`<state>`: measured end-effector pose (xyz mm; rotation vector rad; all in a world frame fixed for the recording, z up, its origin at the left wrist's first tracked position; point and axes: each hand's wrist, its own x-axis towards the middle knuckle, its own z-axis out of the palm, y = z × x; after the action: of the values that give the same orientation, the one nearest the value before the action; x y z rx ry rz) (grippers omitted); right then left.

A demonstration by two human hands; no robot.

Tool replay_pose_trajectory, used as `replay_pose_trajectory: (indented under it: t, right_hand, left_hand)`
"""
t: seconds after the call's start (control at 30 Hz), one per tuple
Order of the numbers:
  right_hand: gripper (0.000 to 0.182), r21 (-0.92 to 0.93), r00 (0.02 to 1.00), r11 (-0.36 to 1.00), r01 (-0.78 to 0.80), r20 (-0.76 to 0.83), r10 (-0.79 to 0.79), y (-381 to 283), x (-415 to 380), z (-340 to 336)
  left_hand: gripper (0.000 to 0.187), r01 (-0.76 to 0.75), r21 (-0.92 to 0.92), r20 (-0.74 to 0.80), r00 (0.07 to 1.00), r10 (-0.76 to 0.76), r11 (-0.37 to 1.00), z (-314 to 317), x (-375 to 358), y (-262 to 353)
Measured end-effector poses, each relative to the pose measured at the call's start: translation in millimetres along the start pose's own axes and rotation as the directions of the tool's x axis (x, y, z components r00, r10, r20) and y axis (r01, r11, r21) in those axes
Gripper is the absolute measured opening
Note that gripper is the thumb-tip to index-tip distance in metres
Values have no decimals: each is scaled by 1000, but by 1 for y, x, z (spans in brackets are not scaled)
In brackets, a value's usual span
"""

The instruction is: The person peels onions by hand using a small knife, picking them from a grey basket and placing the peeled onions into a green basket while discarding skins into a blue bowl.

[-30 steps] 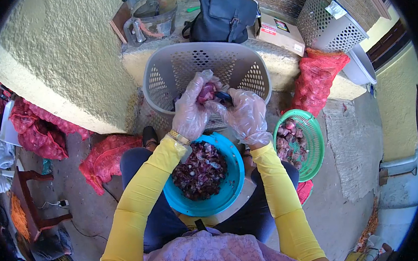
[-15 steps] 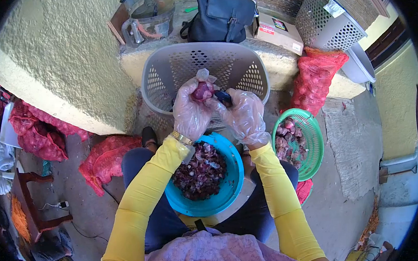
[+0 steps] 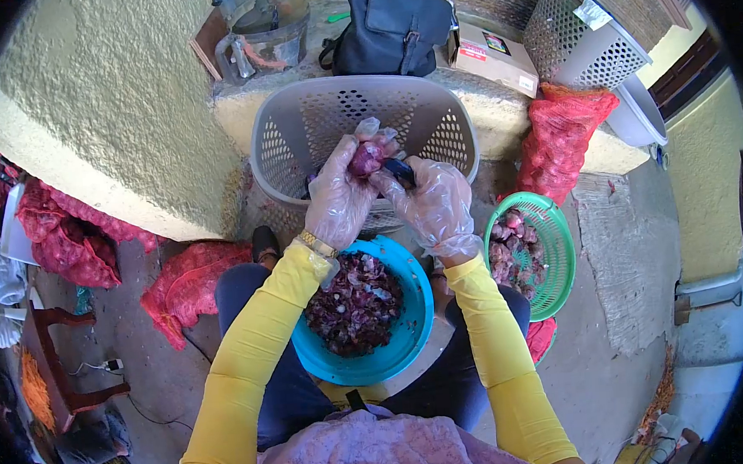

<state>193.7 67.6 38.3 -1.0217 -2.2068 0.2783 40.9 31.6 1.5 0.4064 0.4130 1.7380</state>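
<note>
Closest in, the gloved left hand (image 3: 336, 202) has its fingers curled round a purple onion (image 3: 369, 157), which sits up at their tips; the gloved right hand (image 3: 440, 202) is closed on a dark tool (image 3: 398, 172), seemingly a small knife, at the onion's right side; its edge is too hidden to tell whether it touches the skin. By my reading the step in hand is trimming or peeling this one onion; a further stroke would call for a firm left grip, the onion turned to offer uncleaned skin, and a short, light pull with the left fingertips clear of the edge; a wet or loose skin could make it slip in the plastic gloves.

Below the fingers, between the knees, a blue basin (image 3: 416, 310) holds a heap of dark purple skins (image 3: 355, 305); just beyond and beneath the fingers stands a grey basket (image 3: 284, 122), its bottom mostly hidden by the hands; off to the right of the right fingers, a green basket (image 3: 568, 275) holds more onions (image 3: 513, 253), rougher and duller-looking.

Farther out, one red sack (image 3: 196, 281) slumps left of the left wrist, and another (image 3: 566, 139) stands beyond the green basket; past the grey basket, farthest from the fingers, are a black backpack (image 3: 393, 26) and a cardboard box (image 3: 494, 59).
</note>
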Motion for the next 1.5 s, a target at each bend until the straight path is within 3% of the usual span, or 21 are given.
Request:
replay_pose_trajectory:
  t: [0.23, 0.5, 0.57, 0.63, 0.77, 0.83, 1.07, 1.23, 1.5]
  right_hand:
    - [32, 63, 1000, 998, 26, 5, -27, 1, -1, 3]
    - [30, 58, 1000, 998, 4, -29, -2, -4, -2, 4]
    - [31, 63, 1000, 998, -21, -9, 22, -3, -2, 3]
    - [34, 34, 1000, 999, -27, 14, 27, 2, -1, -1]
    - [38, -63, 999, 998, 3, 46, 0, 3, -2, -1]
    - [38, -37, 999, 999, 16, 33, -15, 1, -2, 1]
    - [44, -25, 999, 1000, 7, 35, -6, -4, -2, 3]
    - [49, 6, 999, 1000, -13, 42, 12, -3, -2, 3]
    - [47, 22, 998, 998, -53, 46, 52, -11, -4, 2]
  left_hand:
    - [43, -4, -85, -21, 1000, 2, 996, 0, 1, -11]
    - [38, -58, -104, -102, 994, 47, 993, -5, 0, -19]
    - [37, -61, -115, -106, 993, 49, 992, -1, -2, -15]
    - [34, -23, 8, -107, 994, 24, 1000, -2, -1, -8]
    - [32, 64, -45, -43, 997, -66, 997, -14, 0, 0]
    - [31, 82, 16, -22, 996, -82, 997, -8, -1, 5]
    - [36, 4, -8, -126, 992, -5, 1000, -10, 1, -4]
    - [34, -57, -132, -30, 998, 53, 990, -3, 1, -9]
    - [31, -61, -281, -16, 998, 59, 958, -3, 0, -14]
